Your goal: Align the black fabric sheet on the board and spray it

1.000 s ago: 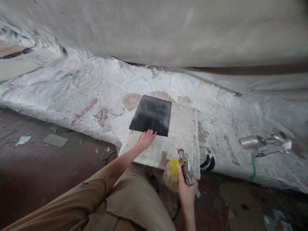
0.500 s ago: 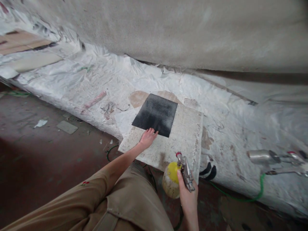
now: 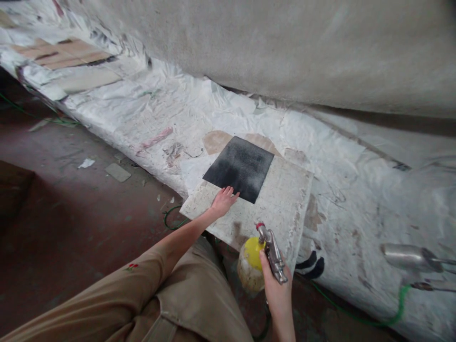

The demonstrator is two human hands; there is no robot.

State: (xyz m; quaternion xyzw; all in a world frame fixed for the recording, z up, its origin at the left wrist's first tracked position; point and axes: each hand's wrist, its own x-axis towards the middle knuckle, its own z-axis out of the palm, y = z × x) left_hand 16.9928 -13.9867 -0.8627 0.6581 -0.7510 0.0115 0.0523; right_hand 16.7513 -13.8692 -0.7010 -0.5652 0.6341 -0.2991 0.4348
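Note:
A dark square sheet [image 3: 242,166] with greyish-white speckling lies on a pale, stained board [image 3: 281,194]. At the sheet's near edge rests my left hand [image 3: 225,200], its fingers stretched out flat over the edge. My right hand [image 3: 276,285] is wrapped round the handle of a metal spray gun [image 3: 272,251] with a red ring at the nozzle. A yellow-topped, dirty white cup [image 3: 251,266] hangs at the gun's left side. The gun is held over the board's near edge, angled up toward the sheet; no spray shows.
White crumpled plastic [image 3: 142,118] covers the long bench. A second spray gun's metal cup [image 3: 406,256] and a green hose [image 3: 402,304] are at the right. Two black curved pieces [image 3: 313,266] lie beside the board. Brown cardboard [image 3: 67,52] lies far left. A grey wall [image 3: 285,57] rises behind.
The view has turned a little to the left, so the bench and sheet appear shifted right. My left hand stays at the sheet's edge; my right hand keeps its grip on the spray gun.

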